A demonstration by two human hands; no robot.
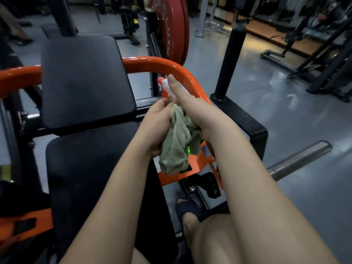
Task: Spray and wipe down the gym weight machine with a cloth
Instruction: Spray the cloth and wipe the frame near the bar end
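The weight machine has an orange curved bar [152, 62], a black back pad [83, 79] and a black seat pad [85, 164]. My right hand [192, 105] grips a white spray bottle [166, 88] with an orange nozzle, its forefinger stretched along the top; the bottle's lower body is hidden behind the cloth, where a green glow shows. My left hand [158, 122] grips the crumpled grey-green cloth [179, 141], which hangs between both hands just right of the seat pad. The two hands are close together and touch at the cloth.
A red weight plate [171, 25] hangs behind the orange bar. A black upright post [231, 58] stands to the right on a black frame [245, 119], with a bare steel peg [299, 159] lower right. My sandalled foot [188, 212] rests below. Other racks line the far right.
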